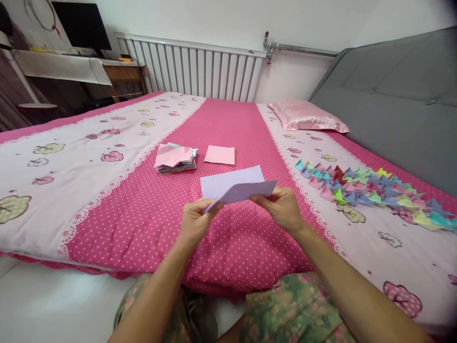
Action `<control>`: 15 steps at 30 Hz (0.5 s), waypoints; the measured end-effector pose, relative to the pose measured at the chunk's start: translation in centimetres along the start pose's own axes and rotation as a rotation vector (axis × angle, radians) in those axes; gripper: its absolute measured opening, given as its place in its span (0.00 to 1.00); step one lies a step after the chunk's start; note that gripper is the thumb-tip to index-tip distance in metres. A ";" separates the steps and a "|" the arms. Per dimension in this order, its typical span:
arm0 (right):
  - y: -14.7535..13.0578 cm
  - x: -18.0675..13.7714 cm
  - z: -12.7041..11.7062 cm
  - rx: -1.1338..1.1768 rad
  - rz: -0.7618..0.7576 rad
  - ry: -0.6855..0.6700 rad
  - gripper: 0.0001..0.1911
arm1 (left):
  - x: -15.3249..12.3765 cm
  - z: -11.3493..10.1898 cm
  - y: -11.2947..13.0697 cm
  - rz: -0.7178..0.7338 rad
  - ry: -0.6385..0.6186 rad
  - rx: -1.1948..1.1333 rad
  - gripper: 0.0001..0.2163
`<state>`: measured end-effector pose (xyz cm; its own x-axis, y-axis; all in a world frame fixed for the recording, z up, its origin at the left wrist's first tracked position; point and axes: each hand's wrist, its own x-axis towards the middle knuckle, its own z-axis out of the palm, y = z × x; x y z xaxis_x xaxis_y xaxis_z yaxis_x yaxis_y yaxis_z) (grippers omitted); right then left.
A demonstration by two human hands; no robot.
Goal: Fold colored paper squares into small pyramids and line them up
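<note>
A lavender sheet of paper (233,180) is held above the bed's edge, bent along its width so its near part rises toward me. My left hand (197,220) pinches its left near corner between thumb and fingers. At the right end, my right hand (282,207) grips the same sheet, thumb on the near side. Beyond the paper lie an uneven stack of coloured paper (174,157), pink on top, and a neater pile of square pink paper (220,155).
Rows of small folded paper boats (357,186) in many colours stand on the right of the bed. A pink pillow (307,116) lies by the grey headboard (392,90). The pink dotted bedspread (228,119) spreads under everything. At the far left is a desk with a monitor (82,26).
</note>
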<state>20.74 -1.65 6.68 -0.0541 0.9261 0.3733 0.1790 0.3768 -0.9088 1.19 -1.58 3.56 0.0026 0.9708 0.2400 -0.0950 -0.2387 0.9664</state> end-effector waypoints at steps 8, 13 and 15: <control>-0.1 -0.4 1.3 -0.015 0.152 0.129 0.13 | 0.2 0.7 -1.2 -0.147 0.155 -0.213 0.08; 0.7 -0.5 2.0 0.096 0.246 0.210 0.15 | 0.2 1.2 -1.0 -0.151 0.135 -0.188 0.15; 1.5 -0.5 2.2 0.100 0.302 0.228 0.18 | 0.3 1.1 -1.4 -0.150 0.112 -0.114 0.22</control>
<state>18.91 -1.49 4.76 0.2077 0.9722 0.1079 0.0563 0.0982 -0.9936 2.37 -0.99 2.39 -0.0849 0.9935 0.0764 -0.2138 -0.0930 0.9724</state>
